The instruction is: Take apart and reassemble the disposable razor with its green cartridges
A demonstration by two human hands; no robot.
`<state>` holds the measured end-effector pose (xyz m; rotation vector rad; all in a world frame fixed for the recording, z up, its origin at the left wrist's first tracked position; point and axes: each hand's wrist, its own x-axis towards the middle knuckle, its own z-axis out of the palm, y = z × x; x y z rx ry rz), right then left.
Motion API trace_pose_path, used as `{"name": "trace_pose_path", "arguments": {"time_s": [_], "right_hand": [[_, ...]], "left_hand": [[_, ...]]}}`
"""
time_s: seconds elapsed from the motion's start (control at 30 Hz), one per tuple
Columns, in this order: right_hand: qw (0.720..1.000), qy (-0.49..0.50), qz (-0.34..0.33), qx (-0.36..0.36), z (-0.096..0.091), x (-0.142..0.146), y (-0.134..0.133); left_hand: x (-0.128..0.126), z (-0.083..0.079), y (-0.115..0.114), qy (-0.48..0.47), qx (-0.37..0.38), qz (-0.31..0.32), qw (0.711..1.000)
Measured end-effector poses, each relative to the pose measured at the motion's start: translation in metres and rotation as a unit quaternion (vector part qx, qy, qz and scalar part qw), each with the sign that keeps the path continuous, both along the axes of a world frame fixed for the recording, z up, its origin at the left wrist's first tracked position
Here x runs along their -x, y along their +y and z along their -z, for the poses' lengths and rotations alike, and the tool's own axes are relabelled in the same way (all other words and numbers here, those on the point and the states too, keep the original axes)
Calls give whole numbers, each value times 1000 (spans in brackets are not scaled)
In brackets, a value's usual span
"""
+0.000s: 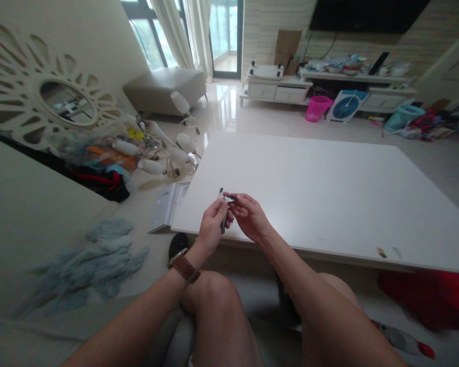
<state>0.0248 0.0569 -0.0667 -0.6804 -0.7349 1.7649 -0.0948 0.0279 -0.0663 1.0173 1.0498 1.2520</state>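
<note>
Over the near left edge of the white table, my two hands meet around a small black and silver tool [229,199]; its exact kind is too small to make out. My left hand [211,224] is closed on a slim dark part that sticks out below the fingers, while a pale piece with a black tip shows above the thumb. With bent fingers, my right hand [250,216] pinches the black and silver end from the right side. Fingers hide much of the tool. A brown-strapped watch [184,266] is on my left wrist.
The white table [309,188] extends ahead, with two small items [381,252] near its front right edge. An open white box [164,206] leans at its left corner. A lamp with several white shades [183,145] stands beyond. Grey-blue cloth [99,260] lies left; red cloth [432,298] lies right.
</note>
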Motion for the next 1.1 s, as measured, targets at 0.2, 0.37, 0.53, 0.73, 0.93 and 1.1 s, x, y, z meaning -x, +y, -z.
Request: {"name": "trace_pose_path", "arguments": {"time_s": [0.2, 0.37, 0.53, 0.73, 0.93, 1.1], "right_hand": [[999, 42, -3, 10, 1, 2, -1], [998, 64, 8, 22, 1, 2, -2], [997, 64, -25, 19, 1, 3, -4], [996, 80, -39, 6, 1, 3, -5], [996, 75, -49, 12, -1, 4, -6], [996, 79, -48, 7, 1, 4, -5]], "left_hand": [[-1, -3, -1, -3, -2, 1, 1000], [-2, -6, -3, 4, -7, 12, 1000], [-4, -8, -3, 7, -11, 5, 1000], [-5, -12, -4, 27, -33, -3, 999], [-5, -11, -3, 19, -42, -2, 999], [-5, -12, -3, 29, -48, -5, 998]]}}
